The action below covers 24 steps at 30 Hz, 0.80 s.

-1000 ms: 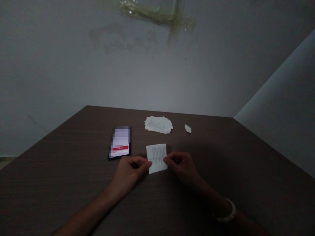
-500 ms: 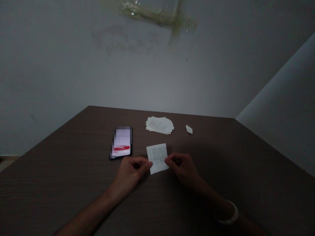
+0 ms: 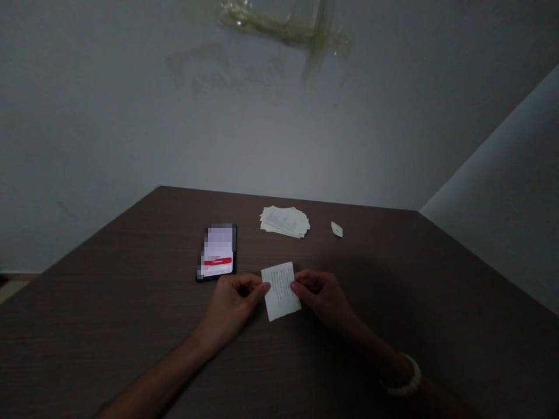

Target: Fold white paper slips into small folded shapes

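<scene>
Over the dark wood counter [image 3: 109, 302], the left grip [image 3: 229, 305] and right grip [image 3: 322, 297] are each pinched together on opposite edges of a small printed paper slip [image 3: 282, 291], with a smartphone [image 3: 217, 251] just beside the left grip and a loose stack of papers [image 3: 285, 222] farther off

A dark wood-grain tabletop [image 3: 131, 297] sits in a corner against a grey wall [image 3: 105, 145], with tape [image 3: 283, 26] stuck high above it; a second wall [image 3: 493, 192] runs along its right, a sliver of floor [image 3: 13, 288] shows left of it, and the light is dim.
</scene>
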Available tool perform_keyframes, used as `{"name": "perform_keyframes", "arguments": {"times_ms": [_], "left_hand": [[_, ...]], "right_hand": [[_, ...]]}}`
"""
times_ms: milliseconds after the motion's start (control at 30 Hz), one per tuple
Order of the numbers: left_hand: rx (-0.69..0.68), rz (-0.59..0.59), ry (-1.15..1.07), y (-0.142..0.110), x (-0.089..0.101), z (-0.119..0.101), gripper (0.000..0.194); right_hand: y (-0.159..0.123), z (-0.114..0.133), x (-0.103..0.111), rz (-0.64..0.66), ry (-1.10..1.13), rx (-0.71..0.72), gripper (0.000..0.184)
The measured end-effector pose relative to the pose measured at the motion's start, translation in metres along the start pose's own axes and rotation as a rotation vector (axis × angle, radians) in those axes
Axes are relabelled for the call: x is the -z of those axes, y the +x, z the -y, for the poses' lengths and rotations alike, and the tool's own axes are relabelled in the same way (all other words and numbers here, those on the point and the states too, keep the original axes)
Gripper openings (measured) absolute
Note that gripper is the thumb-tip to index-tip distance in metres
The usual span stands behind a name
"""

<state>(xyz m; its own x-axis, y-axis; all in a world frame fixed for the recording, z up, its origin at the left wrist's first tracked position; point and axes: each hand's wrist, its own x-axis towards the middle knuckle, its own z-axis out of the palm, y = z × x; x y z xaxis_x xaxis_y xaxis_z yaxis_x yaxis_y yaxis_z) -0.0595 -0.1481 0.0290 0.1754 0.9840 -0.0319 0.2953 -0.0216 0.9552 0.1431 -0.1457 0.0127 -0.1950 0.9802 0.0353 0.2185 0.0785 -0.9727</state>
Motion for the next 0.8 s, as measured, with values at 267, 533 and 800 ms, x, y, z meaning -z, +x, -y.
{"name": "perform_keyframes", "arguments": {"times_ms": [267, 533, 800], "left_hand": [[-0.07, 0.066, 0.46, 0.003, 0.0, 0.005, 0.02], [-0.125, 0.115, 0.742, 0.001, 0.003, 0.005, 0.017], [-0.534, 0.089, 0.865, 0.005, 0.003, 0.023, 0.018]], "right_hand": [[0.0, -0.009, -0.001, -0.05, -0.513, 0.132, 0.035], [0.005, -0.007, 0.014, 0.218, -0.97, 0.617, 0.016], [0.005, -0.008, 0.016, 0.259, -0.997, 0.679, 0.018]]}}
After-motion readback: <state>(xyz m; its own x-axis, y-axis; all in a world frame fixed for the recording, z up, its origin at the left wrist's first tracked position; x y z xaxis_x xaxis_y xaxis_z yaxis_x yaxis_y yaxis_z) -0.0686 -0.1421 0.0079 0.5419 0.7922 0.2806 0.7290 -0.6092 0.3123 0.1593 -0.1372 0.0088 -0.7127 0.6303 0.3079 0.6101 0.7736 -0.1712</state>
